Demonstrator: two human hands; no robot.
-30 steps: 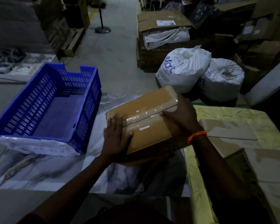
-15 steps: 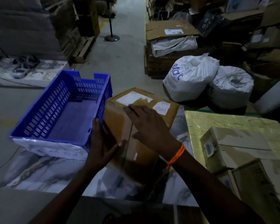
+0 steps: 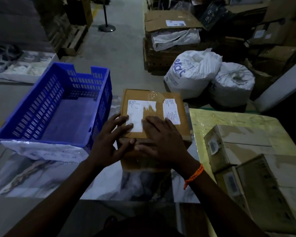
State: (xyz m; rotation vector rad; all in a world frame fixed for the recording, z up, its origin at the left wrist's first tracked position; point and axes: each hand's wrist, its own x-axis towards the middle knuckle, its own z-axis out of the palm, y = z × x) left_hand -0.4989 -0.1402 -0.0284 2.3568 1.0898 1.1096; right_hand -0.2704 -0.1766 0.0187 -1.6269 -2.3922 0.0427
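Note:
A brown cardboard box [image 3: 140, 96] with two white labels on its top stands on the marble-patterned table [image 3: 41, 173]. My left hand [image 3: 109, 144] lies on the box's near left corner, fingers spread and straight. Beside it, my right hand [image 3: 162, 141] rests flat on the near part of the top, with an orange band on its wrist. Neither hand curls round the box.
An empty blue slotted crate [image 3: 58, 106] stands left of the box. Several cardboard boxes [image 3: 246, 151] lie on a yellow-wrapped stack at right. Two white sacks [image 3: 191, 72] sit on the floor beyond, with more cartons and pallets behind. A post base [image 3: 106, 28] stands in the aisle.
The box has been turned over from its taped side to label side up and set flat. Both hands went from gripping its edges to resting flat on top.

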